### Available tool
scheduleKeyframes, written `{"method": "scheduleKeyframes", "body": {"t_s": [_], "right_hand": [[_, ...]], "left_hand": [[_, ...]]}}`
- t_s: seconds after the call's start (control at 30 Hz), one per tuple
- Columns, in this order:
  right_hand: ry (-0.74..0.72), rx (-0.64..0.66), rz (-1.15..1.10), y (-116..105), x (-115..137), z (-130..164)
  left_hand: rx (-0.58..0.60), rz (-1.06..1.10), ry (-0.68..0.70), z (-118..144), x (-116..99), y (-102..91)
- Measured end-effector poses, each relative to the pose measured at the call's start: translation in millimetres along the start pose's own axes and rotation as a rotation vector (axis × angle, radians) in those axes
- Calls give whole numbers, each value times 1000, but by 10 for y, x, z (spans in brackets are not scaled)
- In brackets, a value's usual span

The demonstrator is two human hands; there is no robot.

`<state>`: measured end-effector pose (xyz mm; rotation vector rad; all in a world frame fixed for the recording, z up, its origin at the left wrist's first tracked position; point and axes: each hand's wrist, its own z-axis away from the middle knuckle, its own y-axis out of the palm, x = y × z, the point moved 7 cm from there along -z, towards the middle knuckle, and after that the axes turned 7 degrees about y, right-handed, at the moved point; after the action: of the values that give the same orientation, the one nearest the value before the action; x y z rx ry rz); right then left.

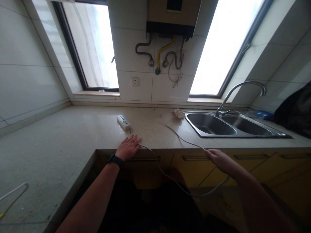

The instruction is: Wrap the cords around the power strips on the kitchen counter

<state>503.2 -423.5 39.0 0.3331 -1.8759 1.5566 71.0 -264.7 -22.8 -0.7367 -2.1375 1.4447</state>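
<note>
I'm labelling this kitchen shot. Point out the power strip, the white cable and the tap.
power strip (123,122), head view, its top face.
white cable (181,139), head view, stretch on the counter.
tap (243,84), head view, curved spout.

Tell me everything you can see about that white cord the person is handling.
The white cord is thin and limp. It runs from under the left hand on the counter edge, sags in a loop before the cabinets, rises to the right hand pinching it, then trails across the counter toward a white plug beside the sink.
</note>
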Motion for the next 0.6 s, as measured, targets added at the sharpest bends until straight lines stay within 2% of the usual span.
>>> {"method": "scheduleKeyframes", "body": {"t_s": [0.07, 0.13, 0.37, 0.5, 0.6], "right_hand": [[51, 123, -21, 186, -39, 21], [68, 146, -57, 264, -73, 37], [86, 158, -95, 361, -181, 135], [68, 171, -93, 411, -170, 218], [35, 117, -43, 379, -104, 271]], "left_hand": [[-1, 4, 3, -3, -6, -7], [-6, 11, 5, -4, -8, -11], [-1, 5, -11, 3, 4, -10], [0, -5, -4, 5, -8, -19], [-1, -10, -6, 4, -9, -15]]}}
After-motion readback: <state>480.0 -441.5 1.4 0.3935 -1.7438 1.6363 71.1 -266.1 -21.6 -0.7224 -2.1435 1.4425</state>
